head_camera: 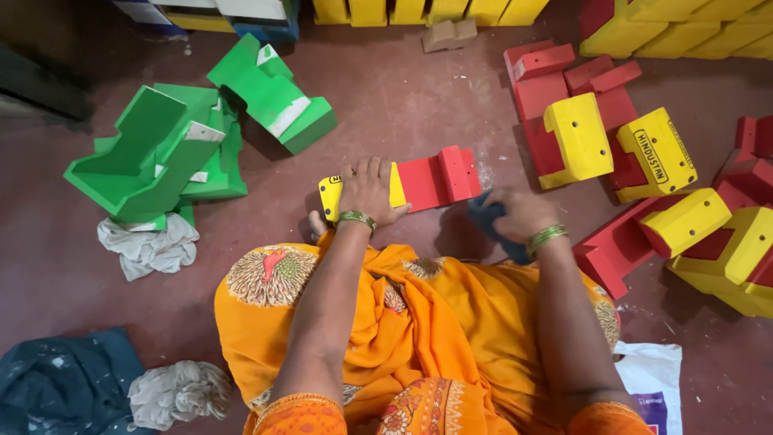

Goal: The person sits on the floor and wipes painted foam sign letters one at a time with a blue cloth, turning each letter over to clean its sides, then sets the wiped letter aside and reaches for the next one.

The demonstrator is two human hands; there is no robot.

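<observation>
A red and yellow wooden block (431,179) lies on the dark red floor (403,105) just in front of my knees. My left hand (366,192) rests flat on its yellow end, fingers spread, pressing it down. My right hand (519,213) grips a dark blue cloth (487,224) bunched on the floor just right of the block's red end. Green bangles circle both wrists. My lap is covered in orange patterned fabric (435,322).
Green painted blocks (173,145) are heaped at the left, with a white rag (149,246) below them. Red and yellow blocks (644,161) crowd the right. More yellow blocks (427,10) line the far edge. A blue cloth (60,383), a grey rag (179,393) and a white bag (654,379) lie nearby.
</observation>
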